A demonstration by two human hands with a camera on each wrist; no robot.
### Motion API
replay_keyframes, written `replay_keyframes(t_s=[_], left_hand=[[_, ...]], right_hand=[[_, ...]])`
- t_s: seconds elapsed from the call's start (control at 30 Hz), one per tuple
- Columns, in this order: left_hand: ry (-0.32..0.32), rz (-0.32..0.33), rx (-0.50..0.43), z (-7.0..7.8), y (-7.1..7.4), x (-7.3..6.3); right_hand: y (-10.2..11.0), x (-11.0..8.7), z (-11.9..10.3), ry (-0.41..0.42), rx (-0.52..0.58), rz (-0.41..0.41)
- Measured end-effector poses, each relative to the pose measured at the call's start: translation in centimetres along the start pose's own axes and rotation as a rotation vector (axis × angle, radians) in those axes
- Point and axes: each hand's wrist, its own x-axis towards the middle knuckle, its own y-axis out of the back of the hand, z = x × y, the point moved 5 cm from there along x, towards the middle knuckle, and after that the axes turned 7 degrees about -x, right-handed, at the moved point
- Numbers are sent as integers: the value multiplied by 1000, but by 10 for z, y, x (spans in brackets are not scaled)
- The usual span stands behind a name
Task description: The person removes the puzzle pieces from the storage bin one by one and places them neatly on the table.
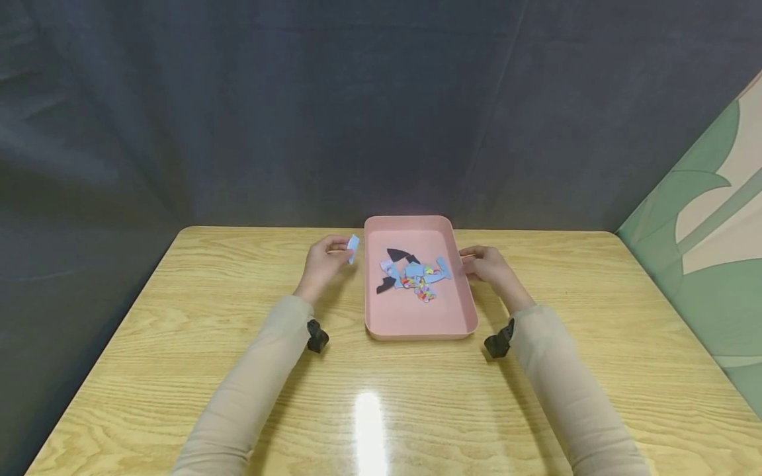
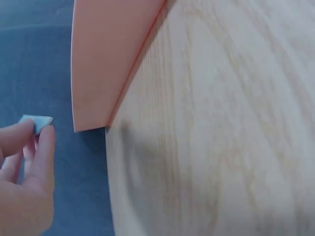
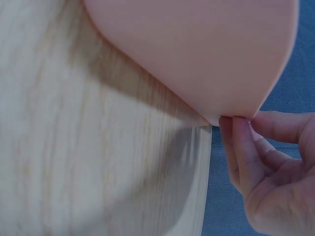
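Observation:
My left hand (image 1: 326,262) pinches a small pale-blue flat piece (image 1: 353,248) between thumb and fingertips, just left of a pink tray (image 1: 417,324). In the left wrist view the same piece (image 2: 39,123) shows a curved, light edge past the thumb. On the tray's right side, my right hand (image 1: 489,266) holds the wall; in the right wrist view its thumb is at the rim and its fingertips (image 3: 241,130) meet the outer face lower down. Inside the tray lie several loose flat pieces: black ones (image 1: 386,285), light-blue ones (image 1: 414,270) and multicoloured ones (image 1: 425,292), partly overlapping.
The tray stands on a light wooden table (image 1: 238,317) near its back edge. A dark curtain (image 1: 357,112) hangs behind, and a panel with green leaf shapes (image 1: 702,211) borders the right side. A black wrist camera (image 1: 317,336) sits under each forearm.

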Motion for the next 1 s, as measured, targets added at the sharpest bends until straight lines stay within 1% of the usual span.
replay_keyframes(t_s=[0.13,0.27,0.4,0.5,0.6,0.8,0.9,1.0], left_hand=[[58,29,-66,-7,7,0],[132,43,-129,-16,12,0],[214,43,-185,-25,15,1],[259,39,-207,-30,16,3],[281,38,-210,-34,17,4],[297,18,-185,-40,17,6],[295,17,-176,-42,18,5],[267,36,-145,-41,17,5]], right_hand=[[0,-1,0,5,10,-1],[0,-2,-1,6,12,-7],[0,-1,-1,4,8,-9],[0,-1,-1,-2,4,-6],[0,-2,-2,-8,2,-3],[0,-2,-2,-2,5,-8],[0,-1,-1,-3,-1,-12],[0,0,-1,5,-3,-9]])
